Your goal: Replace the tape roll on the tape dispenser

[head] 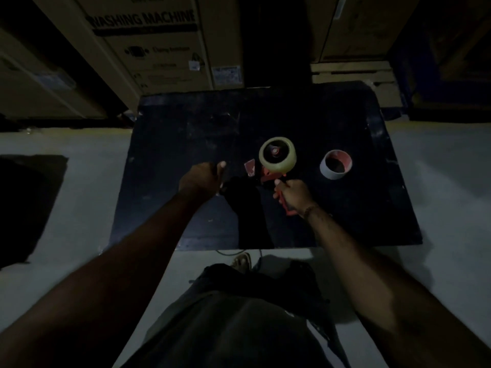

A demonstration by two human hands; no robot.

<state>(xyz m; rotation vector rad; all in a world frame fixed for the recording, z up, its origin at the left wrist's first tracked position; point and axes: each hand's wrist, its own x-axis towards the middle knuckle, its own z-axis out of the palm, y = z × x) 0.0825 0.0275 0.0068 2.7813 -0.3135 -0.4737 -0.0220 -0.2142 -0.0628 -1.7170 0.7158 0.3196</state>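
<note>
A red hand-held tape dispenser (268, 176) stands over the middle of a black table (186, 144), carrying a full roll of clear yellowish tape (277, 155) on its hub. My right hand (293, 193) is shut around the dispenser's red handle. My left hand (203, 179) hovers to the left of the dispenser, fingers curled, thumb up; in the dim light I cannot make out whether it pinches a strip of tape. An almost bare cardboard core (336, 168), white outside and pinkish inside, lies on the table to the right.
Stacked cardboard boxes (148, 46), one printed "WASHING MACHINE", stand behind the table. Pale concrete floor (79, 197) surrounds it. A dark mat (29, 203) lies on the floor at left. The scene is very dark.
</note>
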